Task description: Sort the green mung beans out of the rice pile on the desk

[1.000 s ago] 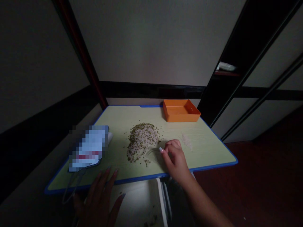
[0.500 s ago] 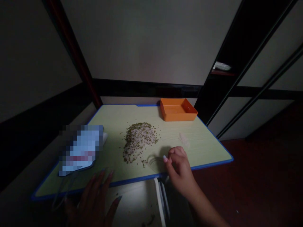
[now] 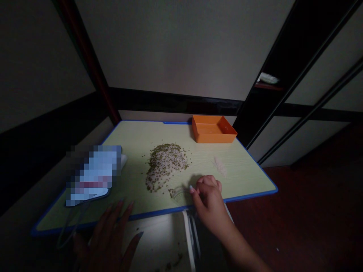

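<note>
On the pale board (image 3: 244, 185) lies a pile of small green beans mixed with pale, rice-like grains (image 3: 167, 164). My right hand (image 3: 208, 194) is closed, fingertips pinched, at the pile's near right side. From its fingers a clear see-through thing with a rounded rim (image 3: 180, 193) reaches left to a few loose beans; its exact kind is hard to make out. My left hand (image 3: 106, 236) is open with fingers spread, at the board's front edge and partly in shadow. To the right is a small patch of pale grains (image 3: 219, 166).
An orange open box (image 3: 214, 136) stands at the back right. A phone-like device (image 3: 92, 175), blurred out, lies at the left with a pale cable (image 3: 68, 223). Below the front edge, a white container (image 3: 159, 241) has dark bits in it. Cabinet panels (image 3: 181, 49) rise behind.
My right hand and the clear thing have shifted slightly left, bringing its rim to the loose beans by the pile. The view has tilted a little. My left hand stays spread.
</note>
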A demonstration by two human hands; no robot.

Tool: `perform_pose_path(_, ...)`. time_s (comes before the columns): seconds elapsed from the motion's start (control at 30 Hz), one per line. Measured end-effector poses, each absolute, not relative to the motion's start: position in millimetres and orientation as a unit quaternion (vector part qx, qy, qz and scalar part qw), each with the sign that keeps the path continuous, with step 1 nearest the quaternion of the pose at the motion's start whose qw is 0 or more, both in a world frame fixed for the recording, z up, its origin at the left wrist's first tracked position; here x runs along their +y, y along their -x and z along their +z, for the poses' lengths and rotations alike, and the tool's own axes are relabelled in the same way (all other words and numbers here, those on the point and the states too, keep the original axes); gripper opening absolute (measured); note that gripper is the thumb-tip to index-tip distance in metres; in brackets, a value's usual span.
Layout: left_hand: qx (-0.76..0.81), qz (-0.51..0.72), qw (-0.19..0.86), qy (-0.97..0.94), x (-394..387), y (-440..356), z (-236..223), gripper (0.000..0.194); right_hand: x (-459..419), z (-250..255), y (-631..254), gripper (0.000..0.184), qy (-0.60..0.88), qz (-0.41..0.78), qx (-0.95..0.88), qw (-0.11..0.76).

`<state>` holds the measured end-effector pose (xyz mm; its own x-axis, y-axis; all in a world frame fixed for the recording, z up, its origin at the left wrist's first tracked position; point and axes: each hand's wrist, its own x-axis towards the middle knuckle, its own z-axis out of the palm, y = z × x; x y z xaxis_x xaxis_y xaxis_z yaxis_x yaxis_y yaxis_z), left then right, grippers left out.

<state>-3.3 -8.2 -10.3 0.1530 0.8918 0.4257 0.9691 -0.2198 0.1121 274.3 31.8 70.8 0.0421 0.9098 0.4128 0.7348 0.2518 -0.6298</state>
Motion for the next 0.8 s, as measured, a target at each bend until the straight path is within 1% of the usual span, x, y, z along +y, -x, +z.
perform_pose_path(0.2,-0.620,-0.218,0.093,0.748,-9.9,-1.9,-4.9,0.071,35.7,67.3,-286.0,0.030,0.607,0.097,-0.668,0.419)
perform_pose_path(0.37,-0.632,-0.211,0.093,0.740,-10.3,-4.7,-3.3,0.073,29.9,71.5,-279.6,0.033,0.580,0.123,-0.668,0.450)
perform_pose_path(0.53,-0.629,-0.207,0.092,0.744,-10.4,-5.3,-2.2,0.073,21.5,75.5,-258.7,0.028,0.552,0.148,-0.697,0.433)
perform_pose_path(0.8,-0.638,-0.211,0.071,0.737,-11.1,-3.3,-5.6,0.068,25.6,69.0,-268.2,0.028,0.583,0.106,-0.686,0.423)
